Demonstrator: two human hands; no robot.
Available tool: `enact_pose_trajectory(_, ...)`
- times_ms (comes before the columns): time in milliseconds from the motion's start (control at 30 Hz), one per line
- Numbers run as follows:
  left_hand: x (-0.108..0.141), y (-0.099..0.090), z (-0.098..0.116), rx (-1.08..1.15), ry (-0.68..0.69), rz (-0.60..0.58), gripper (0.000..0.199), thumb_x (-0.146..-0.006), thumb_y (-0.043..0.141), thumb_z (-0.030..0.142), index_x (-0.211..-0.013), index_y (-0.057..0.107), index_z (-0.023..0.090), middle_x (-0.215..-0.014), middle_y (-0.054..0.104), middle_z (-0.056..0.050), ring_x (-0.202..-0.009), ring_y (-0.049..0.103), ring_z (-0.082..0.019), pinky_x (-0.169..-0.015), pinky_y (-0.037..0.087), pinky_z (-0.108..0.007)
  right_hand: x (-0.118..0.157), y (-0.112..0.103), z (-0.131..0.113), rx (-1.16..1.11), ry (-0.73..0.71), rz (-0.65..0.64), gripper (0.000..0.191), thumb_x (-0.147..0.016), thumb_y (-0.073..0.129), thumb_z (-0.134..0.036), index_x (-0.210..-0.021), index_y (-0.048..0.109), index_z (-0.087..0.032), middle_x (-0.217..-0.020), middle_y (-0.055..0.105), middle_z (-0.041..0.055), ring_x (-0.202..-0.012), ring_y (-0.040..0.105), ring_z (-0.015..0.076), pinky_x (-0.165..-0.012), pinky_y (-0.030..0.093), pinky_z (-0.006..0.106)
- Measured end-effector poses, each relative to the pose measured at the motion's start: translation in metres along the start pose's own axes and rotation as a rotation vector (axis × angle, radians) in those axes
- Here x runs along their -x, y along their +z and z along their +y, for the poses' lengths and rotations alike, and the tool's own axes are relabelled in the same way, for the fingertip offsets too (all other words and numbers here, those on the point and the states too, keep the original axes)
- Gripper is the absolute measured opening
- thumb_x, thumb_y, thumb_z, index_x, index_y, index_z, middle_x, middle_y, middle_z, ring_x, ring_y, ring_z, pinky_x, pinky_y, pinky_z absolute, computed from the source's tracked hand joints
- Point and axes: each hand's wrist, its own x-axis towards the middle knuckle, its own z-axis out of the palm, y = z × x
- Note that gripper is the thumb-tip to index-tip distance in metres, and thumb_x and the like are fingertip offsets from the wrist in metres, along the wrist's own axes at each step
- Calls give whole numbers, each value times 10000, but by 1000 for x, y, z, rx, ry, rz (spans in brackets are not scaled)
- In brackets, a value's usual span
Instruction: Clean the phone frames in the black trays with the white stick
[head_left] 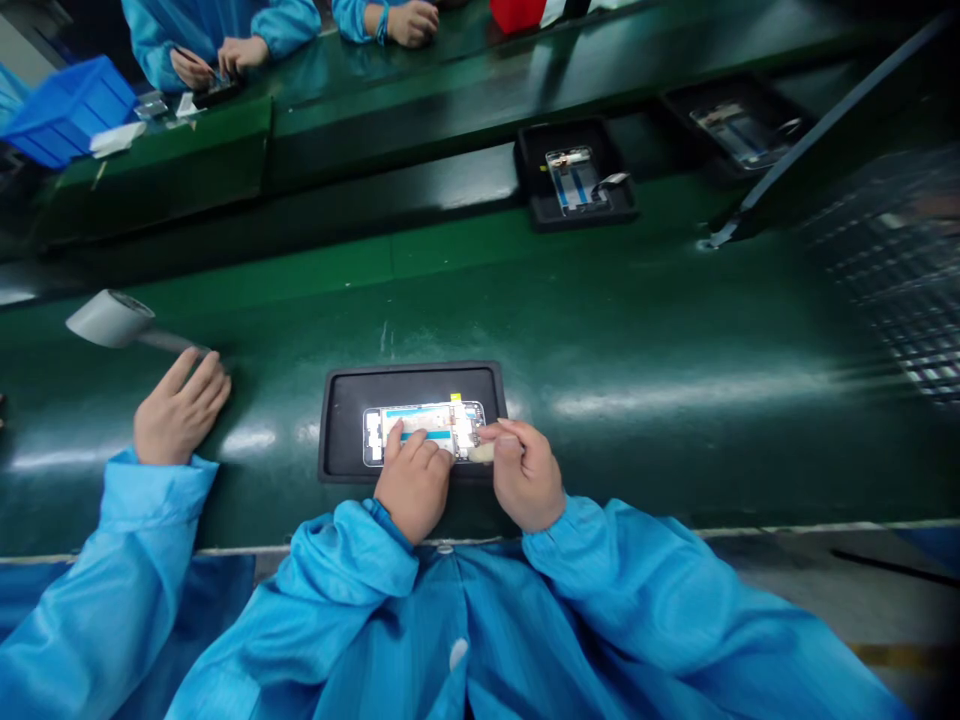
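Observation:
An opened phone [427, 428] with its inner parts showing lies in a black tray [341, 420] on the green belt close in front of me. My left hand [411, 485] presses its fingers down on the middle of the phone and steadies it. My right hand [526, 478] pinches a small pale tool [481, 453] and holds its tip at the phone's right end. Both of my sleeves are blue.
A co-worker's hand [180, 410] rests on the belt to my left, near a grey-white cylinder [109, 318]. Two more trays with phones [574, 180] [739, 130] sit farther back. Other people's hands [217, 60] work across the line beside a blue bin [67, 105].

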Motion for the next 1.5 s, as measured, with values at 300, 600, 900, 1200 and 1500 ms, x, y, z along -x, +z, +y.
enact_pose_trajectory(300, 0, 4, 1, 45, -15, 59, 104, -793, 476, 140, -775, 573, 175, -727, 599, -19, -905, 527, -205, -979, 276, -484, 2, -2, 2, 8, -25, 7, 141, -850, 403, -250, -942, 508, -225, -798, 658, 33, -764, 625, 168, -656, 514, 321)
enact_pose_trajectory(600, 0, 3, 1, 53, -15, 39, 119, -792, 476, 135, -789, 584, 185, -735, 603, -23, -903, 528, -202, -972, 286, -475, 0, -2, -1, 15, -13, -19, 135, -848, 401, -250, -931, 505, -228, -797, 663, 37, -759, 628, 178, -661, 515, 342)
enact_pose_trajectory(900, 0, 4, 2, 60, -23, 29, 117, -794, 480, 140, -792, 587, 186, -731, 607, -18, -909, 527, -205, -970, 283, -466, 1, -3, 2, -12, 38, -10, 136, -851, 400, -273, -913, 510, -223, -803, 656, 41, -769, 623, 177, -679, 507, 348)
enact_pose_trajectory(1200, 1, 3, 1, 66, -21, 22, 126, -795, 473, 139, -791, 591, 181, -723, 599, -23, -905, 525, -207, -963, 291, -464, -2, -5, -4, 31, -21, -75, 158, -848, 391, -285, -892, 531, -227, -774, 661, 23, -730, 626, 171, -648, 511, 323)
enact_pose_trajectory(1500, 2, 5, 2, 63, -24, -7, 160, -790, 443, 127, -806, 593, 178, -755, 598, -25, -924, 514, -201, -991, 275, -462, -18, 3, -12, 175, -323, -385, 300, -858, 337, -310, -722, 589, -219, -629, 621, 39, -582, 574, 175, -567, 483, 294)
